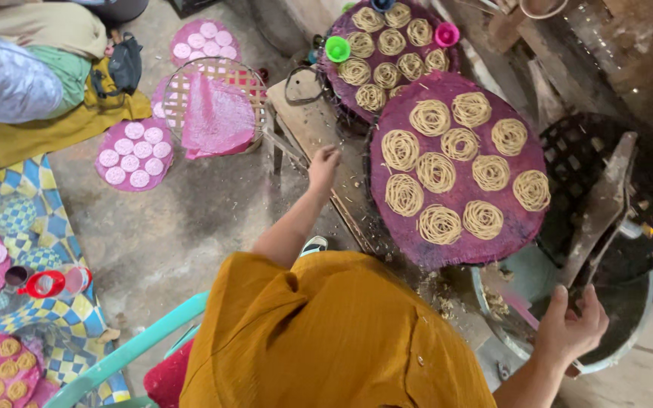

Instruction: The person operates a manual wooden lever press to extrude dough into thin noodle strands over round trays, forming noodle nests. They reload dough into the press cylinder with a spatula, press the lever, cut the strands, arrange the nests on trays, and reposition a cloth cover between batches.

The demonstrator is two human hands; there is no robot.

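Two bare hands reached out from a person in a mustard-yellow top, seen from the head camera above. Their left hand (324, 166), fingers curled loosely shut on nothing, hovered at the edge of a round purple woven tray (417, 245) carrying nine pale coiled noodle nests (436, 171). Their right hand (568, 326) lay with fingers spread open on the rim of a grey-green metal basin (629, 344), near a worn wooden press lever (598, 208). Beyond the first tray lay a second purple tray of nests (338, 79).
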